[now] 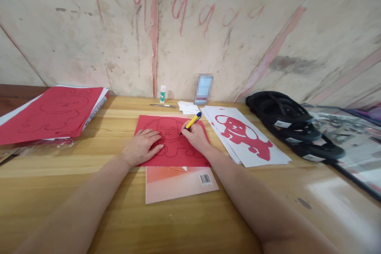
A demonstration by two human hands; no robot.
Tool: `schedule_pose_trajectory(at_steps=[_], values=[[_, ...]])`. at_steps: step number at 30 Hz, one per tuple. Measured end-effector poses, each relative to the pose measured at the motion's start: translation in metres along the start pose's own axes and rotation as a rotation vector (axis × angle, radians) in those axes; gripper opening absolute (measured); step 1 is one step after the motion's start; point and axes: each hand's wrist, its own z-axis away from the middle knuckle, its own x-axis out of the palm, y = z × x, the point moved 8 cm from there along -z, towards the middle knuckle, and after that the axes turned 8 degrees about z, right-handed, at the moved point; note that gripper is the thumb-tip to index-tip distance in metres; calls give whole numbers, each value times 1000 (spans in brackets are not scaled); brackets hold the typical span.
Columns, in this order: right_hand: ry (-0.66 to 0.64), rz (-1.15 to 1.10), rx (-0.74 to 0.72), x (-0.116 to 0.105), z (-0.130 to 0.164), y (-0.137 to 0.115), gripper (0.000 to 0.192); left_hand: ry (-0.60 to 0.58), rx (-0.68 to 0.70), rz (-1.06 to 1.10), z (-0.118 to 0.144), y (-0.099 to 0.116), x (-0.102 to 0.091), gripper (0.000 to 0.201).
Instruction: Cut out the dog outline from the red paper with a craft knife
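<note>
The right hand (195,137) pinches a yellow-and-blue pen (192,121), its long axis slanting toward upper right, tip down-left on the red sheet (172,154) at frame center. The left hand (143,147) lies flat, fingers spread, pressing that sheet. A pink booklet (178,184) lies beneath.

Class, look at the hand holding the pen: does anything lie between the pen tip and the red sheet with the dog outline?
Nothing visible does. The right hand holds the pen with its tip right at the red sheet, near the dog's head. The left hand lies flat on the sheet, left of the pen.
</note>
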Motion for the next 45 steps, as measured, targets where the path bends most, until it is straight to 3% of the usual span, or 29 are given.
schedule_pose_trajectory(at_steps=[45], values=[[-9,-35,20,0,-2,7,9,19,5,7,1,-2,2,37]])
